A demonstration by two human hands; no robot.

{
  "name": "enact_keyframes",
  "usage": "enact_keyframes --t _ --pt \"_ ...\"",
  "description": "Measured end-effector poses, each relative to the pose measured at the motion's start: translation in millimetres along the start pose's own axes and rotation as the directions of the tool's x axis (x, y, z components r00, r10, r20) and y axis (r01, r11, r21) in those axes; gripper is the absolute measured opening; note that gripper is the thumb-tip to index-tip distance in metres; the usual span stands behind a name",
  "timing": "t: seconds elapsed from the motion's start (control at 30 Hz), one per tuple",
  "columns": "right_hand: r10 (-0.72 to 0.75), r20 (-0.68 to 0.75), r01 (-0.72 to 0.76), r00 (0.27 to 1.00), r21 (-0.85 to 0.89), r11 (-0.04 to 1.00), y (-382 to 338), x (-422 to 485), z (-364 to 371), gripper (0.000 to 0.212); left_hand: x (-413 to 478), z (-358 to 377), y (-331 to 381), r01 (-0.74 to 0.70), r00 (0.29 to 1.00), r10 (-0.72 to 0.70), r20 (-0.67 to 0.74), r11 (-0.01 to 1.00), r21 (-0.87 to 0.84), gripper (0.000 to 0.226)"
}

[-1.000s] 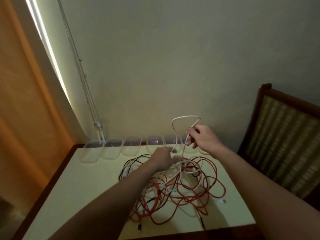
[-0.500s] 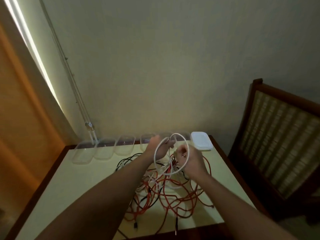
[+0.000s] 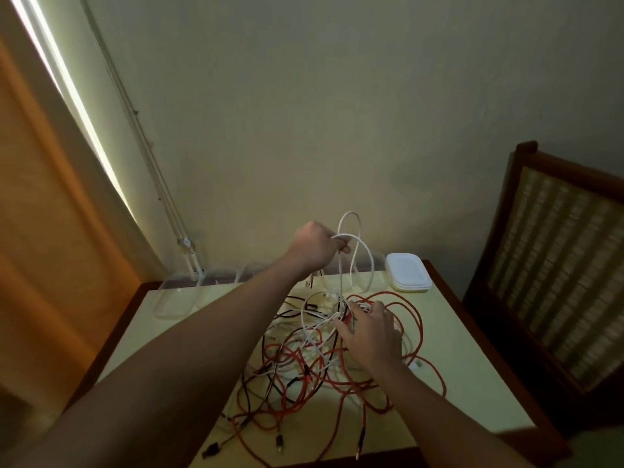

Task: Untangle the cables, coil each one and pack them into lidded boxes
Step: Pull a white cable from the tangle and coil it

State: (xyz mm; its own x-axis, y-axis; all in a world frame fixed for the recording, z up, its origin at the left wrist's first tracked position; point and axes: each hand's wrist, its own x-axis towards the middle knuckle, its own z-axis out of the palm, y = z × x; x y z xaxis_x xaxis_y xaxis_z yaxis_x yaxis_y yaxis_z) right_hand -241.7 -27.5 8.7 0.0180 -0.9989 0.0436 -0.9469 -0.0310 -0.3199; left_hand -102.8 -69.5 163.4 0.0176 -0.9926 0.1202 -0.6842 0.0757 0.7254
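Note:
A tangle of orange, white and black cables [image 3: 337, 366] lies on the pale yellow table [image 3: 472, 383]. My left hand [image 3: 314, 248] is raised above the table's far side and grips a white cable [image 3: 354, 251], whose loops hang down into the tangle. My right hand [image 3: 371, 336] lies low on the tangle, fingers spread among the white and orange strands. Whether it pinches a strand cannot be seen. Several clear boxes [image 3: 175, 298] line the far edge, some hidden behind my left arm. A stack of white lids [image 3: 407, 275] sits at the far right corner.
A wooden chair with a woven back [image 3: 557, 265] stands right of the table. An orange curtain [image 3: 50, 265] hangs at the left, with blind cords [image 3: 182, 244] down the wall. Cable plugs [image 3: 280, 444] lie near the table's front edge.
My left hand has lifted the white cable loops higher. My right hand has let go of the loop and dropped onto the tangle.

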Motion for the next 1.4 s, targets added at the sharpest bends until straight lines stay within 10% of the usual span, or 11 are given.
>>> enact_keyframes --t 0.4,0.63,0.87,1.07,1.27,1.4 --pt "0.173 0.151 -0.177 0.973 0.016 0.984 11 15 13 0.056 1 -45 29 -0.030 0.988 -0.033 -0.150 0.916 -0.399 0.027" --pt "-0.118 -0.024 0.121 0.993 0.160 0.980 -26 17 2 0.045 -4 -51 37 -0.037 0.988 -0.029 -0.150 0.906 -0.422 0.029" --pt "-0.060 -0.015 0.061 0.998 0.390 0.919 -22 32 -15 0.034 -2 -45 21 -0.022 0.965 -0.041 -0.260 0.972 -0.235 0.034" --pt "-0.064 -0.018 0.064 0.998 0.527 0.847 -26 47 -73 0.034 1 1 -20 0.387 0.922 -0.355 0.155 0.810 -0.441 0.036" --pt "-0.068 0.025 0.038 0.997 0.625 0.780 -29 58 -119 0.037 -9 39 -50 0.472 0.881 -0.357 0.310 0.614 -0.633 0.022" --pt "-0.057 0.133 -0.085 0.990 0.853 0.514 -40 59 -144 0.033 -24 43 -44 0.408 0.900 -0.249 0.359 0.773 -0.485 0.017"
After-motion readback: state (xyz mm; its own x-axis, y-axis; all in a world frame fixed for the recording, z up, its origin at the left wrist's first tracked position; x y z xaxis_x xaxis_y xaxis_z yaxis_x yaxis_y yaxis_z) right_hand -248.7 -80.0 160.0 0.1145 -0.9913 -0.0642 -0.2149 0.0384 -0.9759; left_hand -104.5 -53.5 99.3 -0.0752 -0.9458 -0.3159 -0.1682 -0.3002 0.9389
